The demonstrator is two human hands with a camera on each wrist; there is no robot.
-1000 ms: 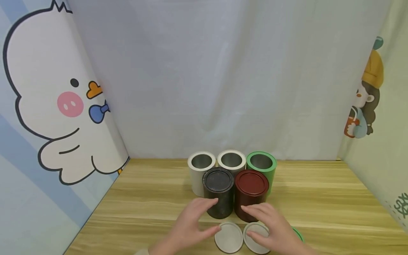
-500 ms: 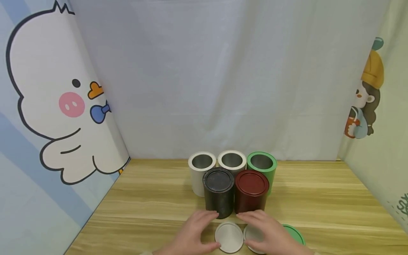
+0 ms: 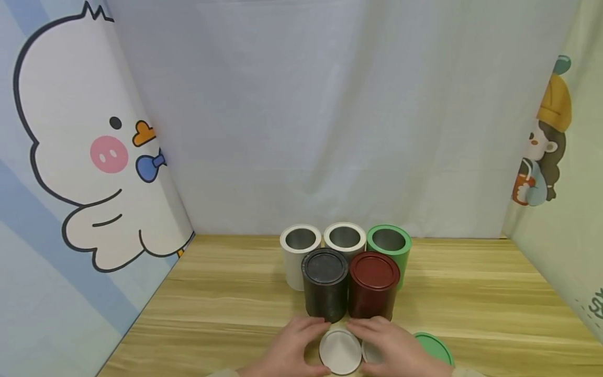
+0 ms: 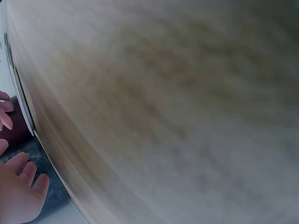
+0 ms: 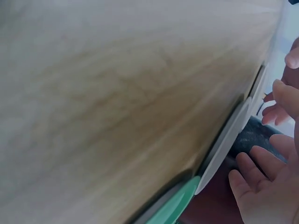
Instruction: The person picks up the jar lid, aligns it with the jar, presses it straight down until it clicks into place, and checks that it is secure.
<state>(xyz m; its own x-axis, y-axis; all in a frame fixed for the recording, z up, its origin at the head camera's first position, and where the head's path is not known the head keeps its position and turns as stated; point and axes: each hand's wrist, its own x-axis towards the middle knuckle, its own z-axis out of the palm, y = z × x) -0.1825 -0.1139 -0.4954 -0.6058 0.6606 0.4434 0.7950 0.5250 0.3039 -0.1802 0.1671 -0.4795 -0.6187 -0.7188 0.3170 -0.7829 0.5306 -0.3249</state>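
Observation:
A white round lid (image 3: 340,352) lies flat on the wooden table between my two hands. My left hand (image 3: 294,350) is at its left, thumb and fingers parted and gently bent. From the other side my right hand (image 3: 393,348) reaches over a second white lid (image 3: 370,353), hiding most of it, fingertips close to the first lid's edge. Neither hand holds anything. Just beyond the fingertips stand a black can (image 3: 325,288) and a dark red can (image 3: 373,288), both with tops on. A green lid (image 3: 432,346) lies right of my right hand, partly covered by it.
Behind the black and red cans stand two white open-topped cans, the left one (image 3: 294,267) and the middle one (image 3: 353,252), plus a green open-topped can (image 3: 402,262). A pale curtain (image 3: 348,115) closes off the table's back edge, with printed cloths at both sides.
Both hands have come down and nearer to me, drawing closer together around the left white lid. More of the green lid shows now. The cans and lids stay in place.

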